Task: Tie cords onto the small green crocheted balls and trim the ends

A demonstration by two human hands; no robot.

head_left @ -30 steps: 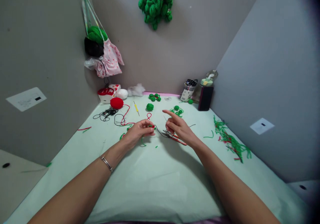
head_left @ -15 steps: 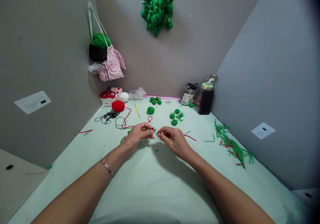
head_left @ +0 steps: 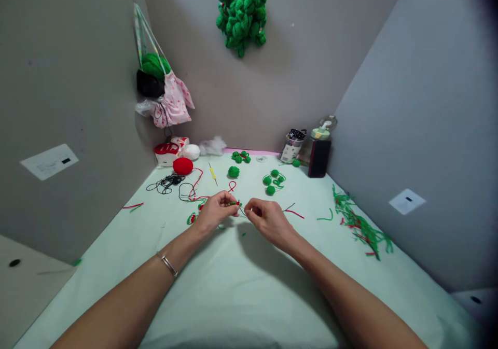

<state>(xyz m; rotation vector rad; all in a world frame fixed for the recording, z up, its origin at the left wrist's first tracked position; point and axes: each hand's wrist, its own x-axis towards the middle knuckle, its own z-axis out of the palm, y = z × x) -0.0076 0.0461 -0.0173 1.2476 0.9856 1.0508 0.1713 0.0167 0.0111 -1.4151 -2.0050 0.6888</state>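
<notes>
Above the middle of the table my left hand (head_left: 216,212) pinches a small green and red yarn piece (head_left: 237,204), mostly covered by the fingers. My right hand (head_left: 268,218) is closed just to its right, thumb and fingertips pressed together on a thin dark thread (head_left: 243,211) that runs across to the piece. Whether a needle is in those fingertips, I cannot tell. Beside my left wrist lies a green, white and red crocheted piece (head_left: 191,218). A red yarn loop (head_left: 232,186) rests just beyond the hands.
Farther back are a green yarn ball (head_left: 234,171), green crocheted balls (head_left: 270,189), a yellow-handled crochet hook (head_left: 212,172), red yarn (head_left: 182,166) and tangled black cord (head_left: 167,183). At right lie yarn scraps (head_left: 361,224), a phone (head_left: 319,158) and a tin of pens (head_left: 292,147).
Both hands keep nearly the same pose, with the gap between their fingertips slightly smaller. The whole view has shifted a little.
</notes>
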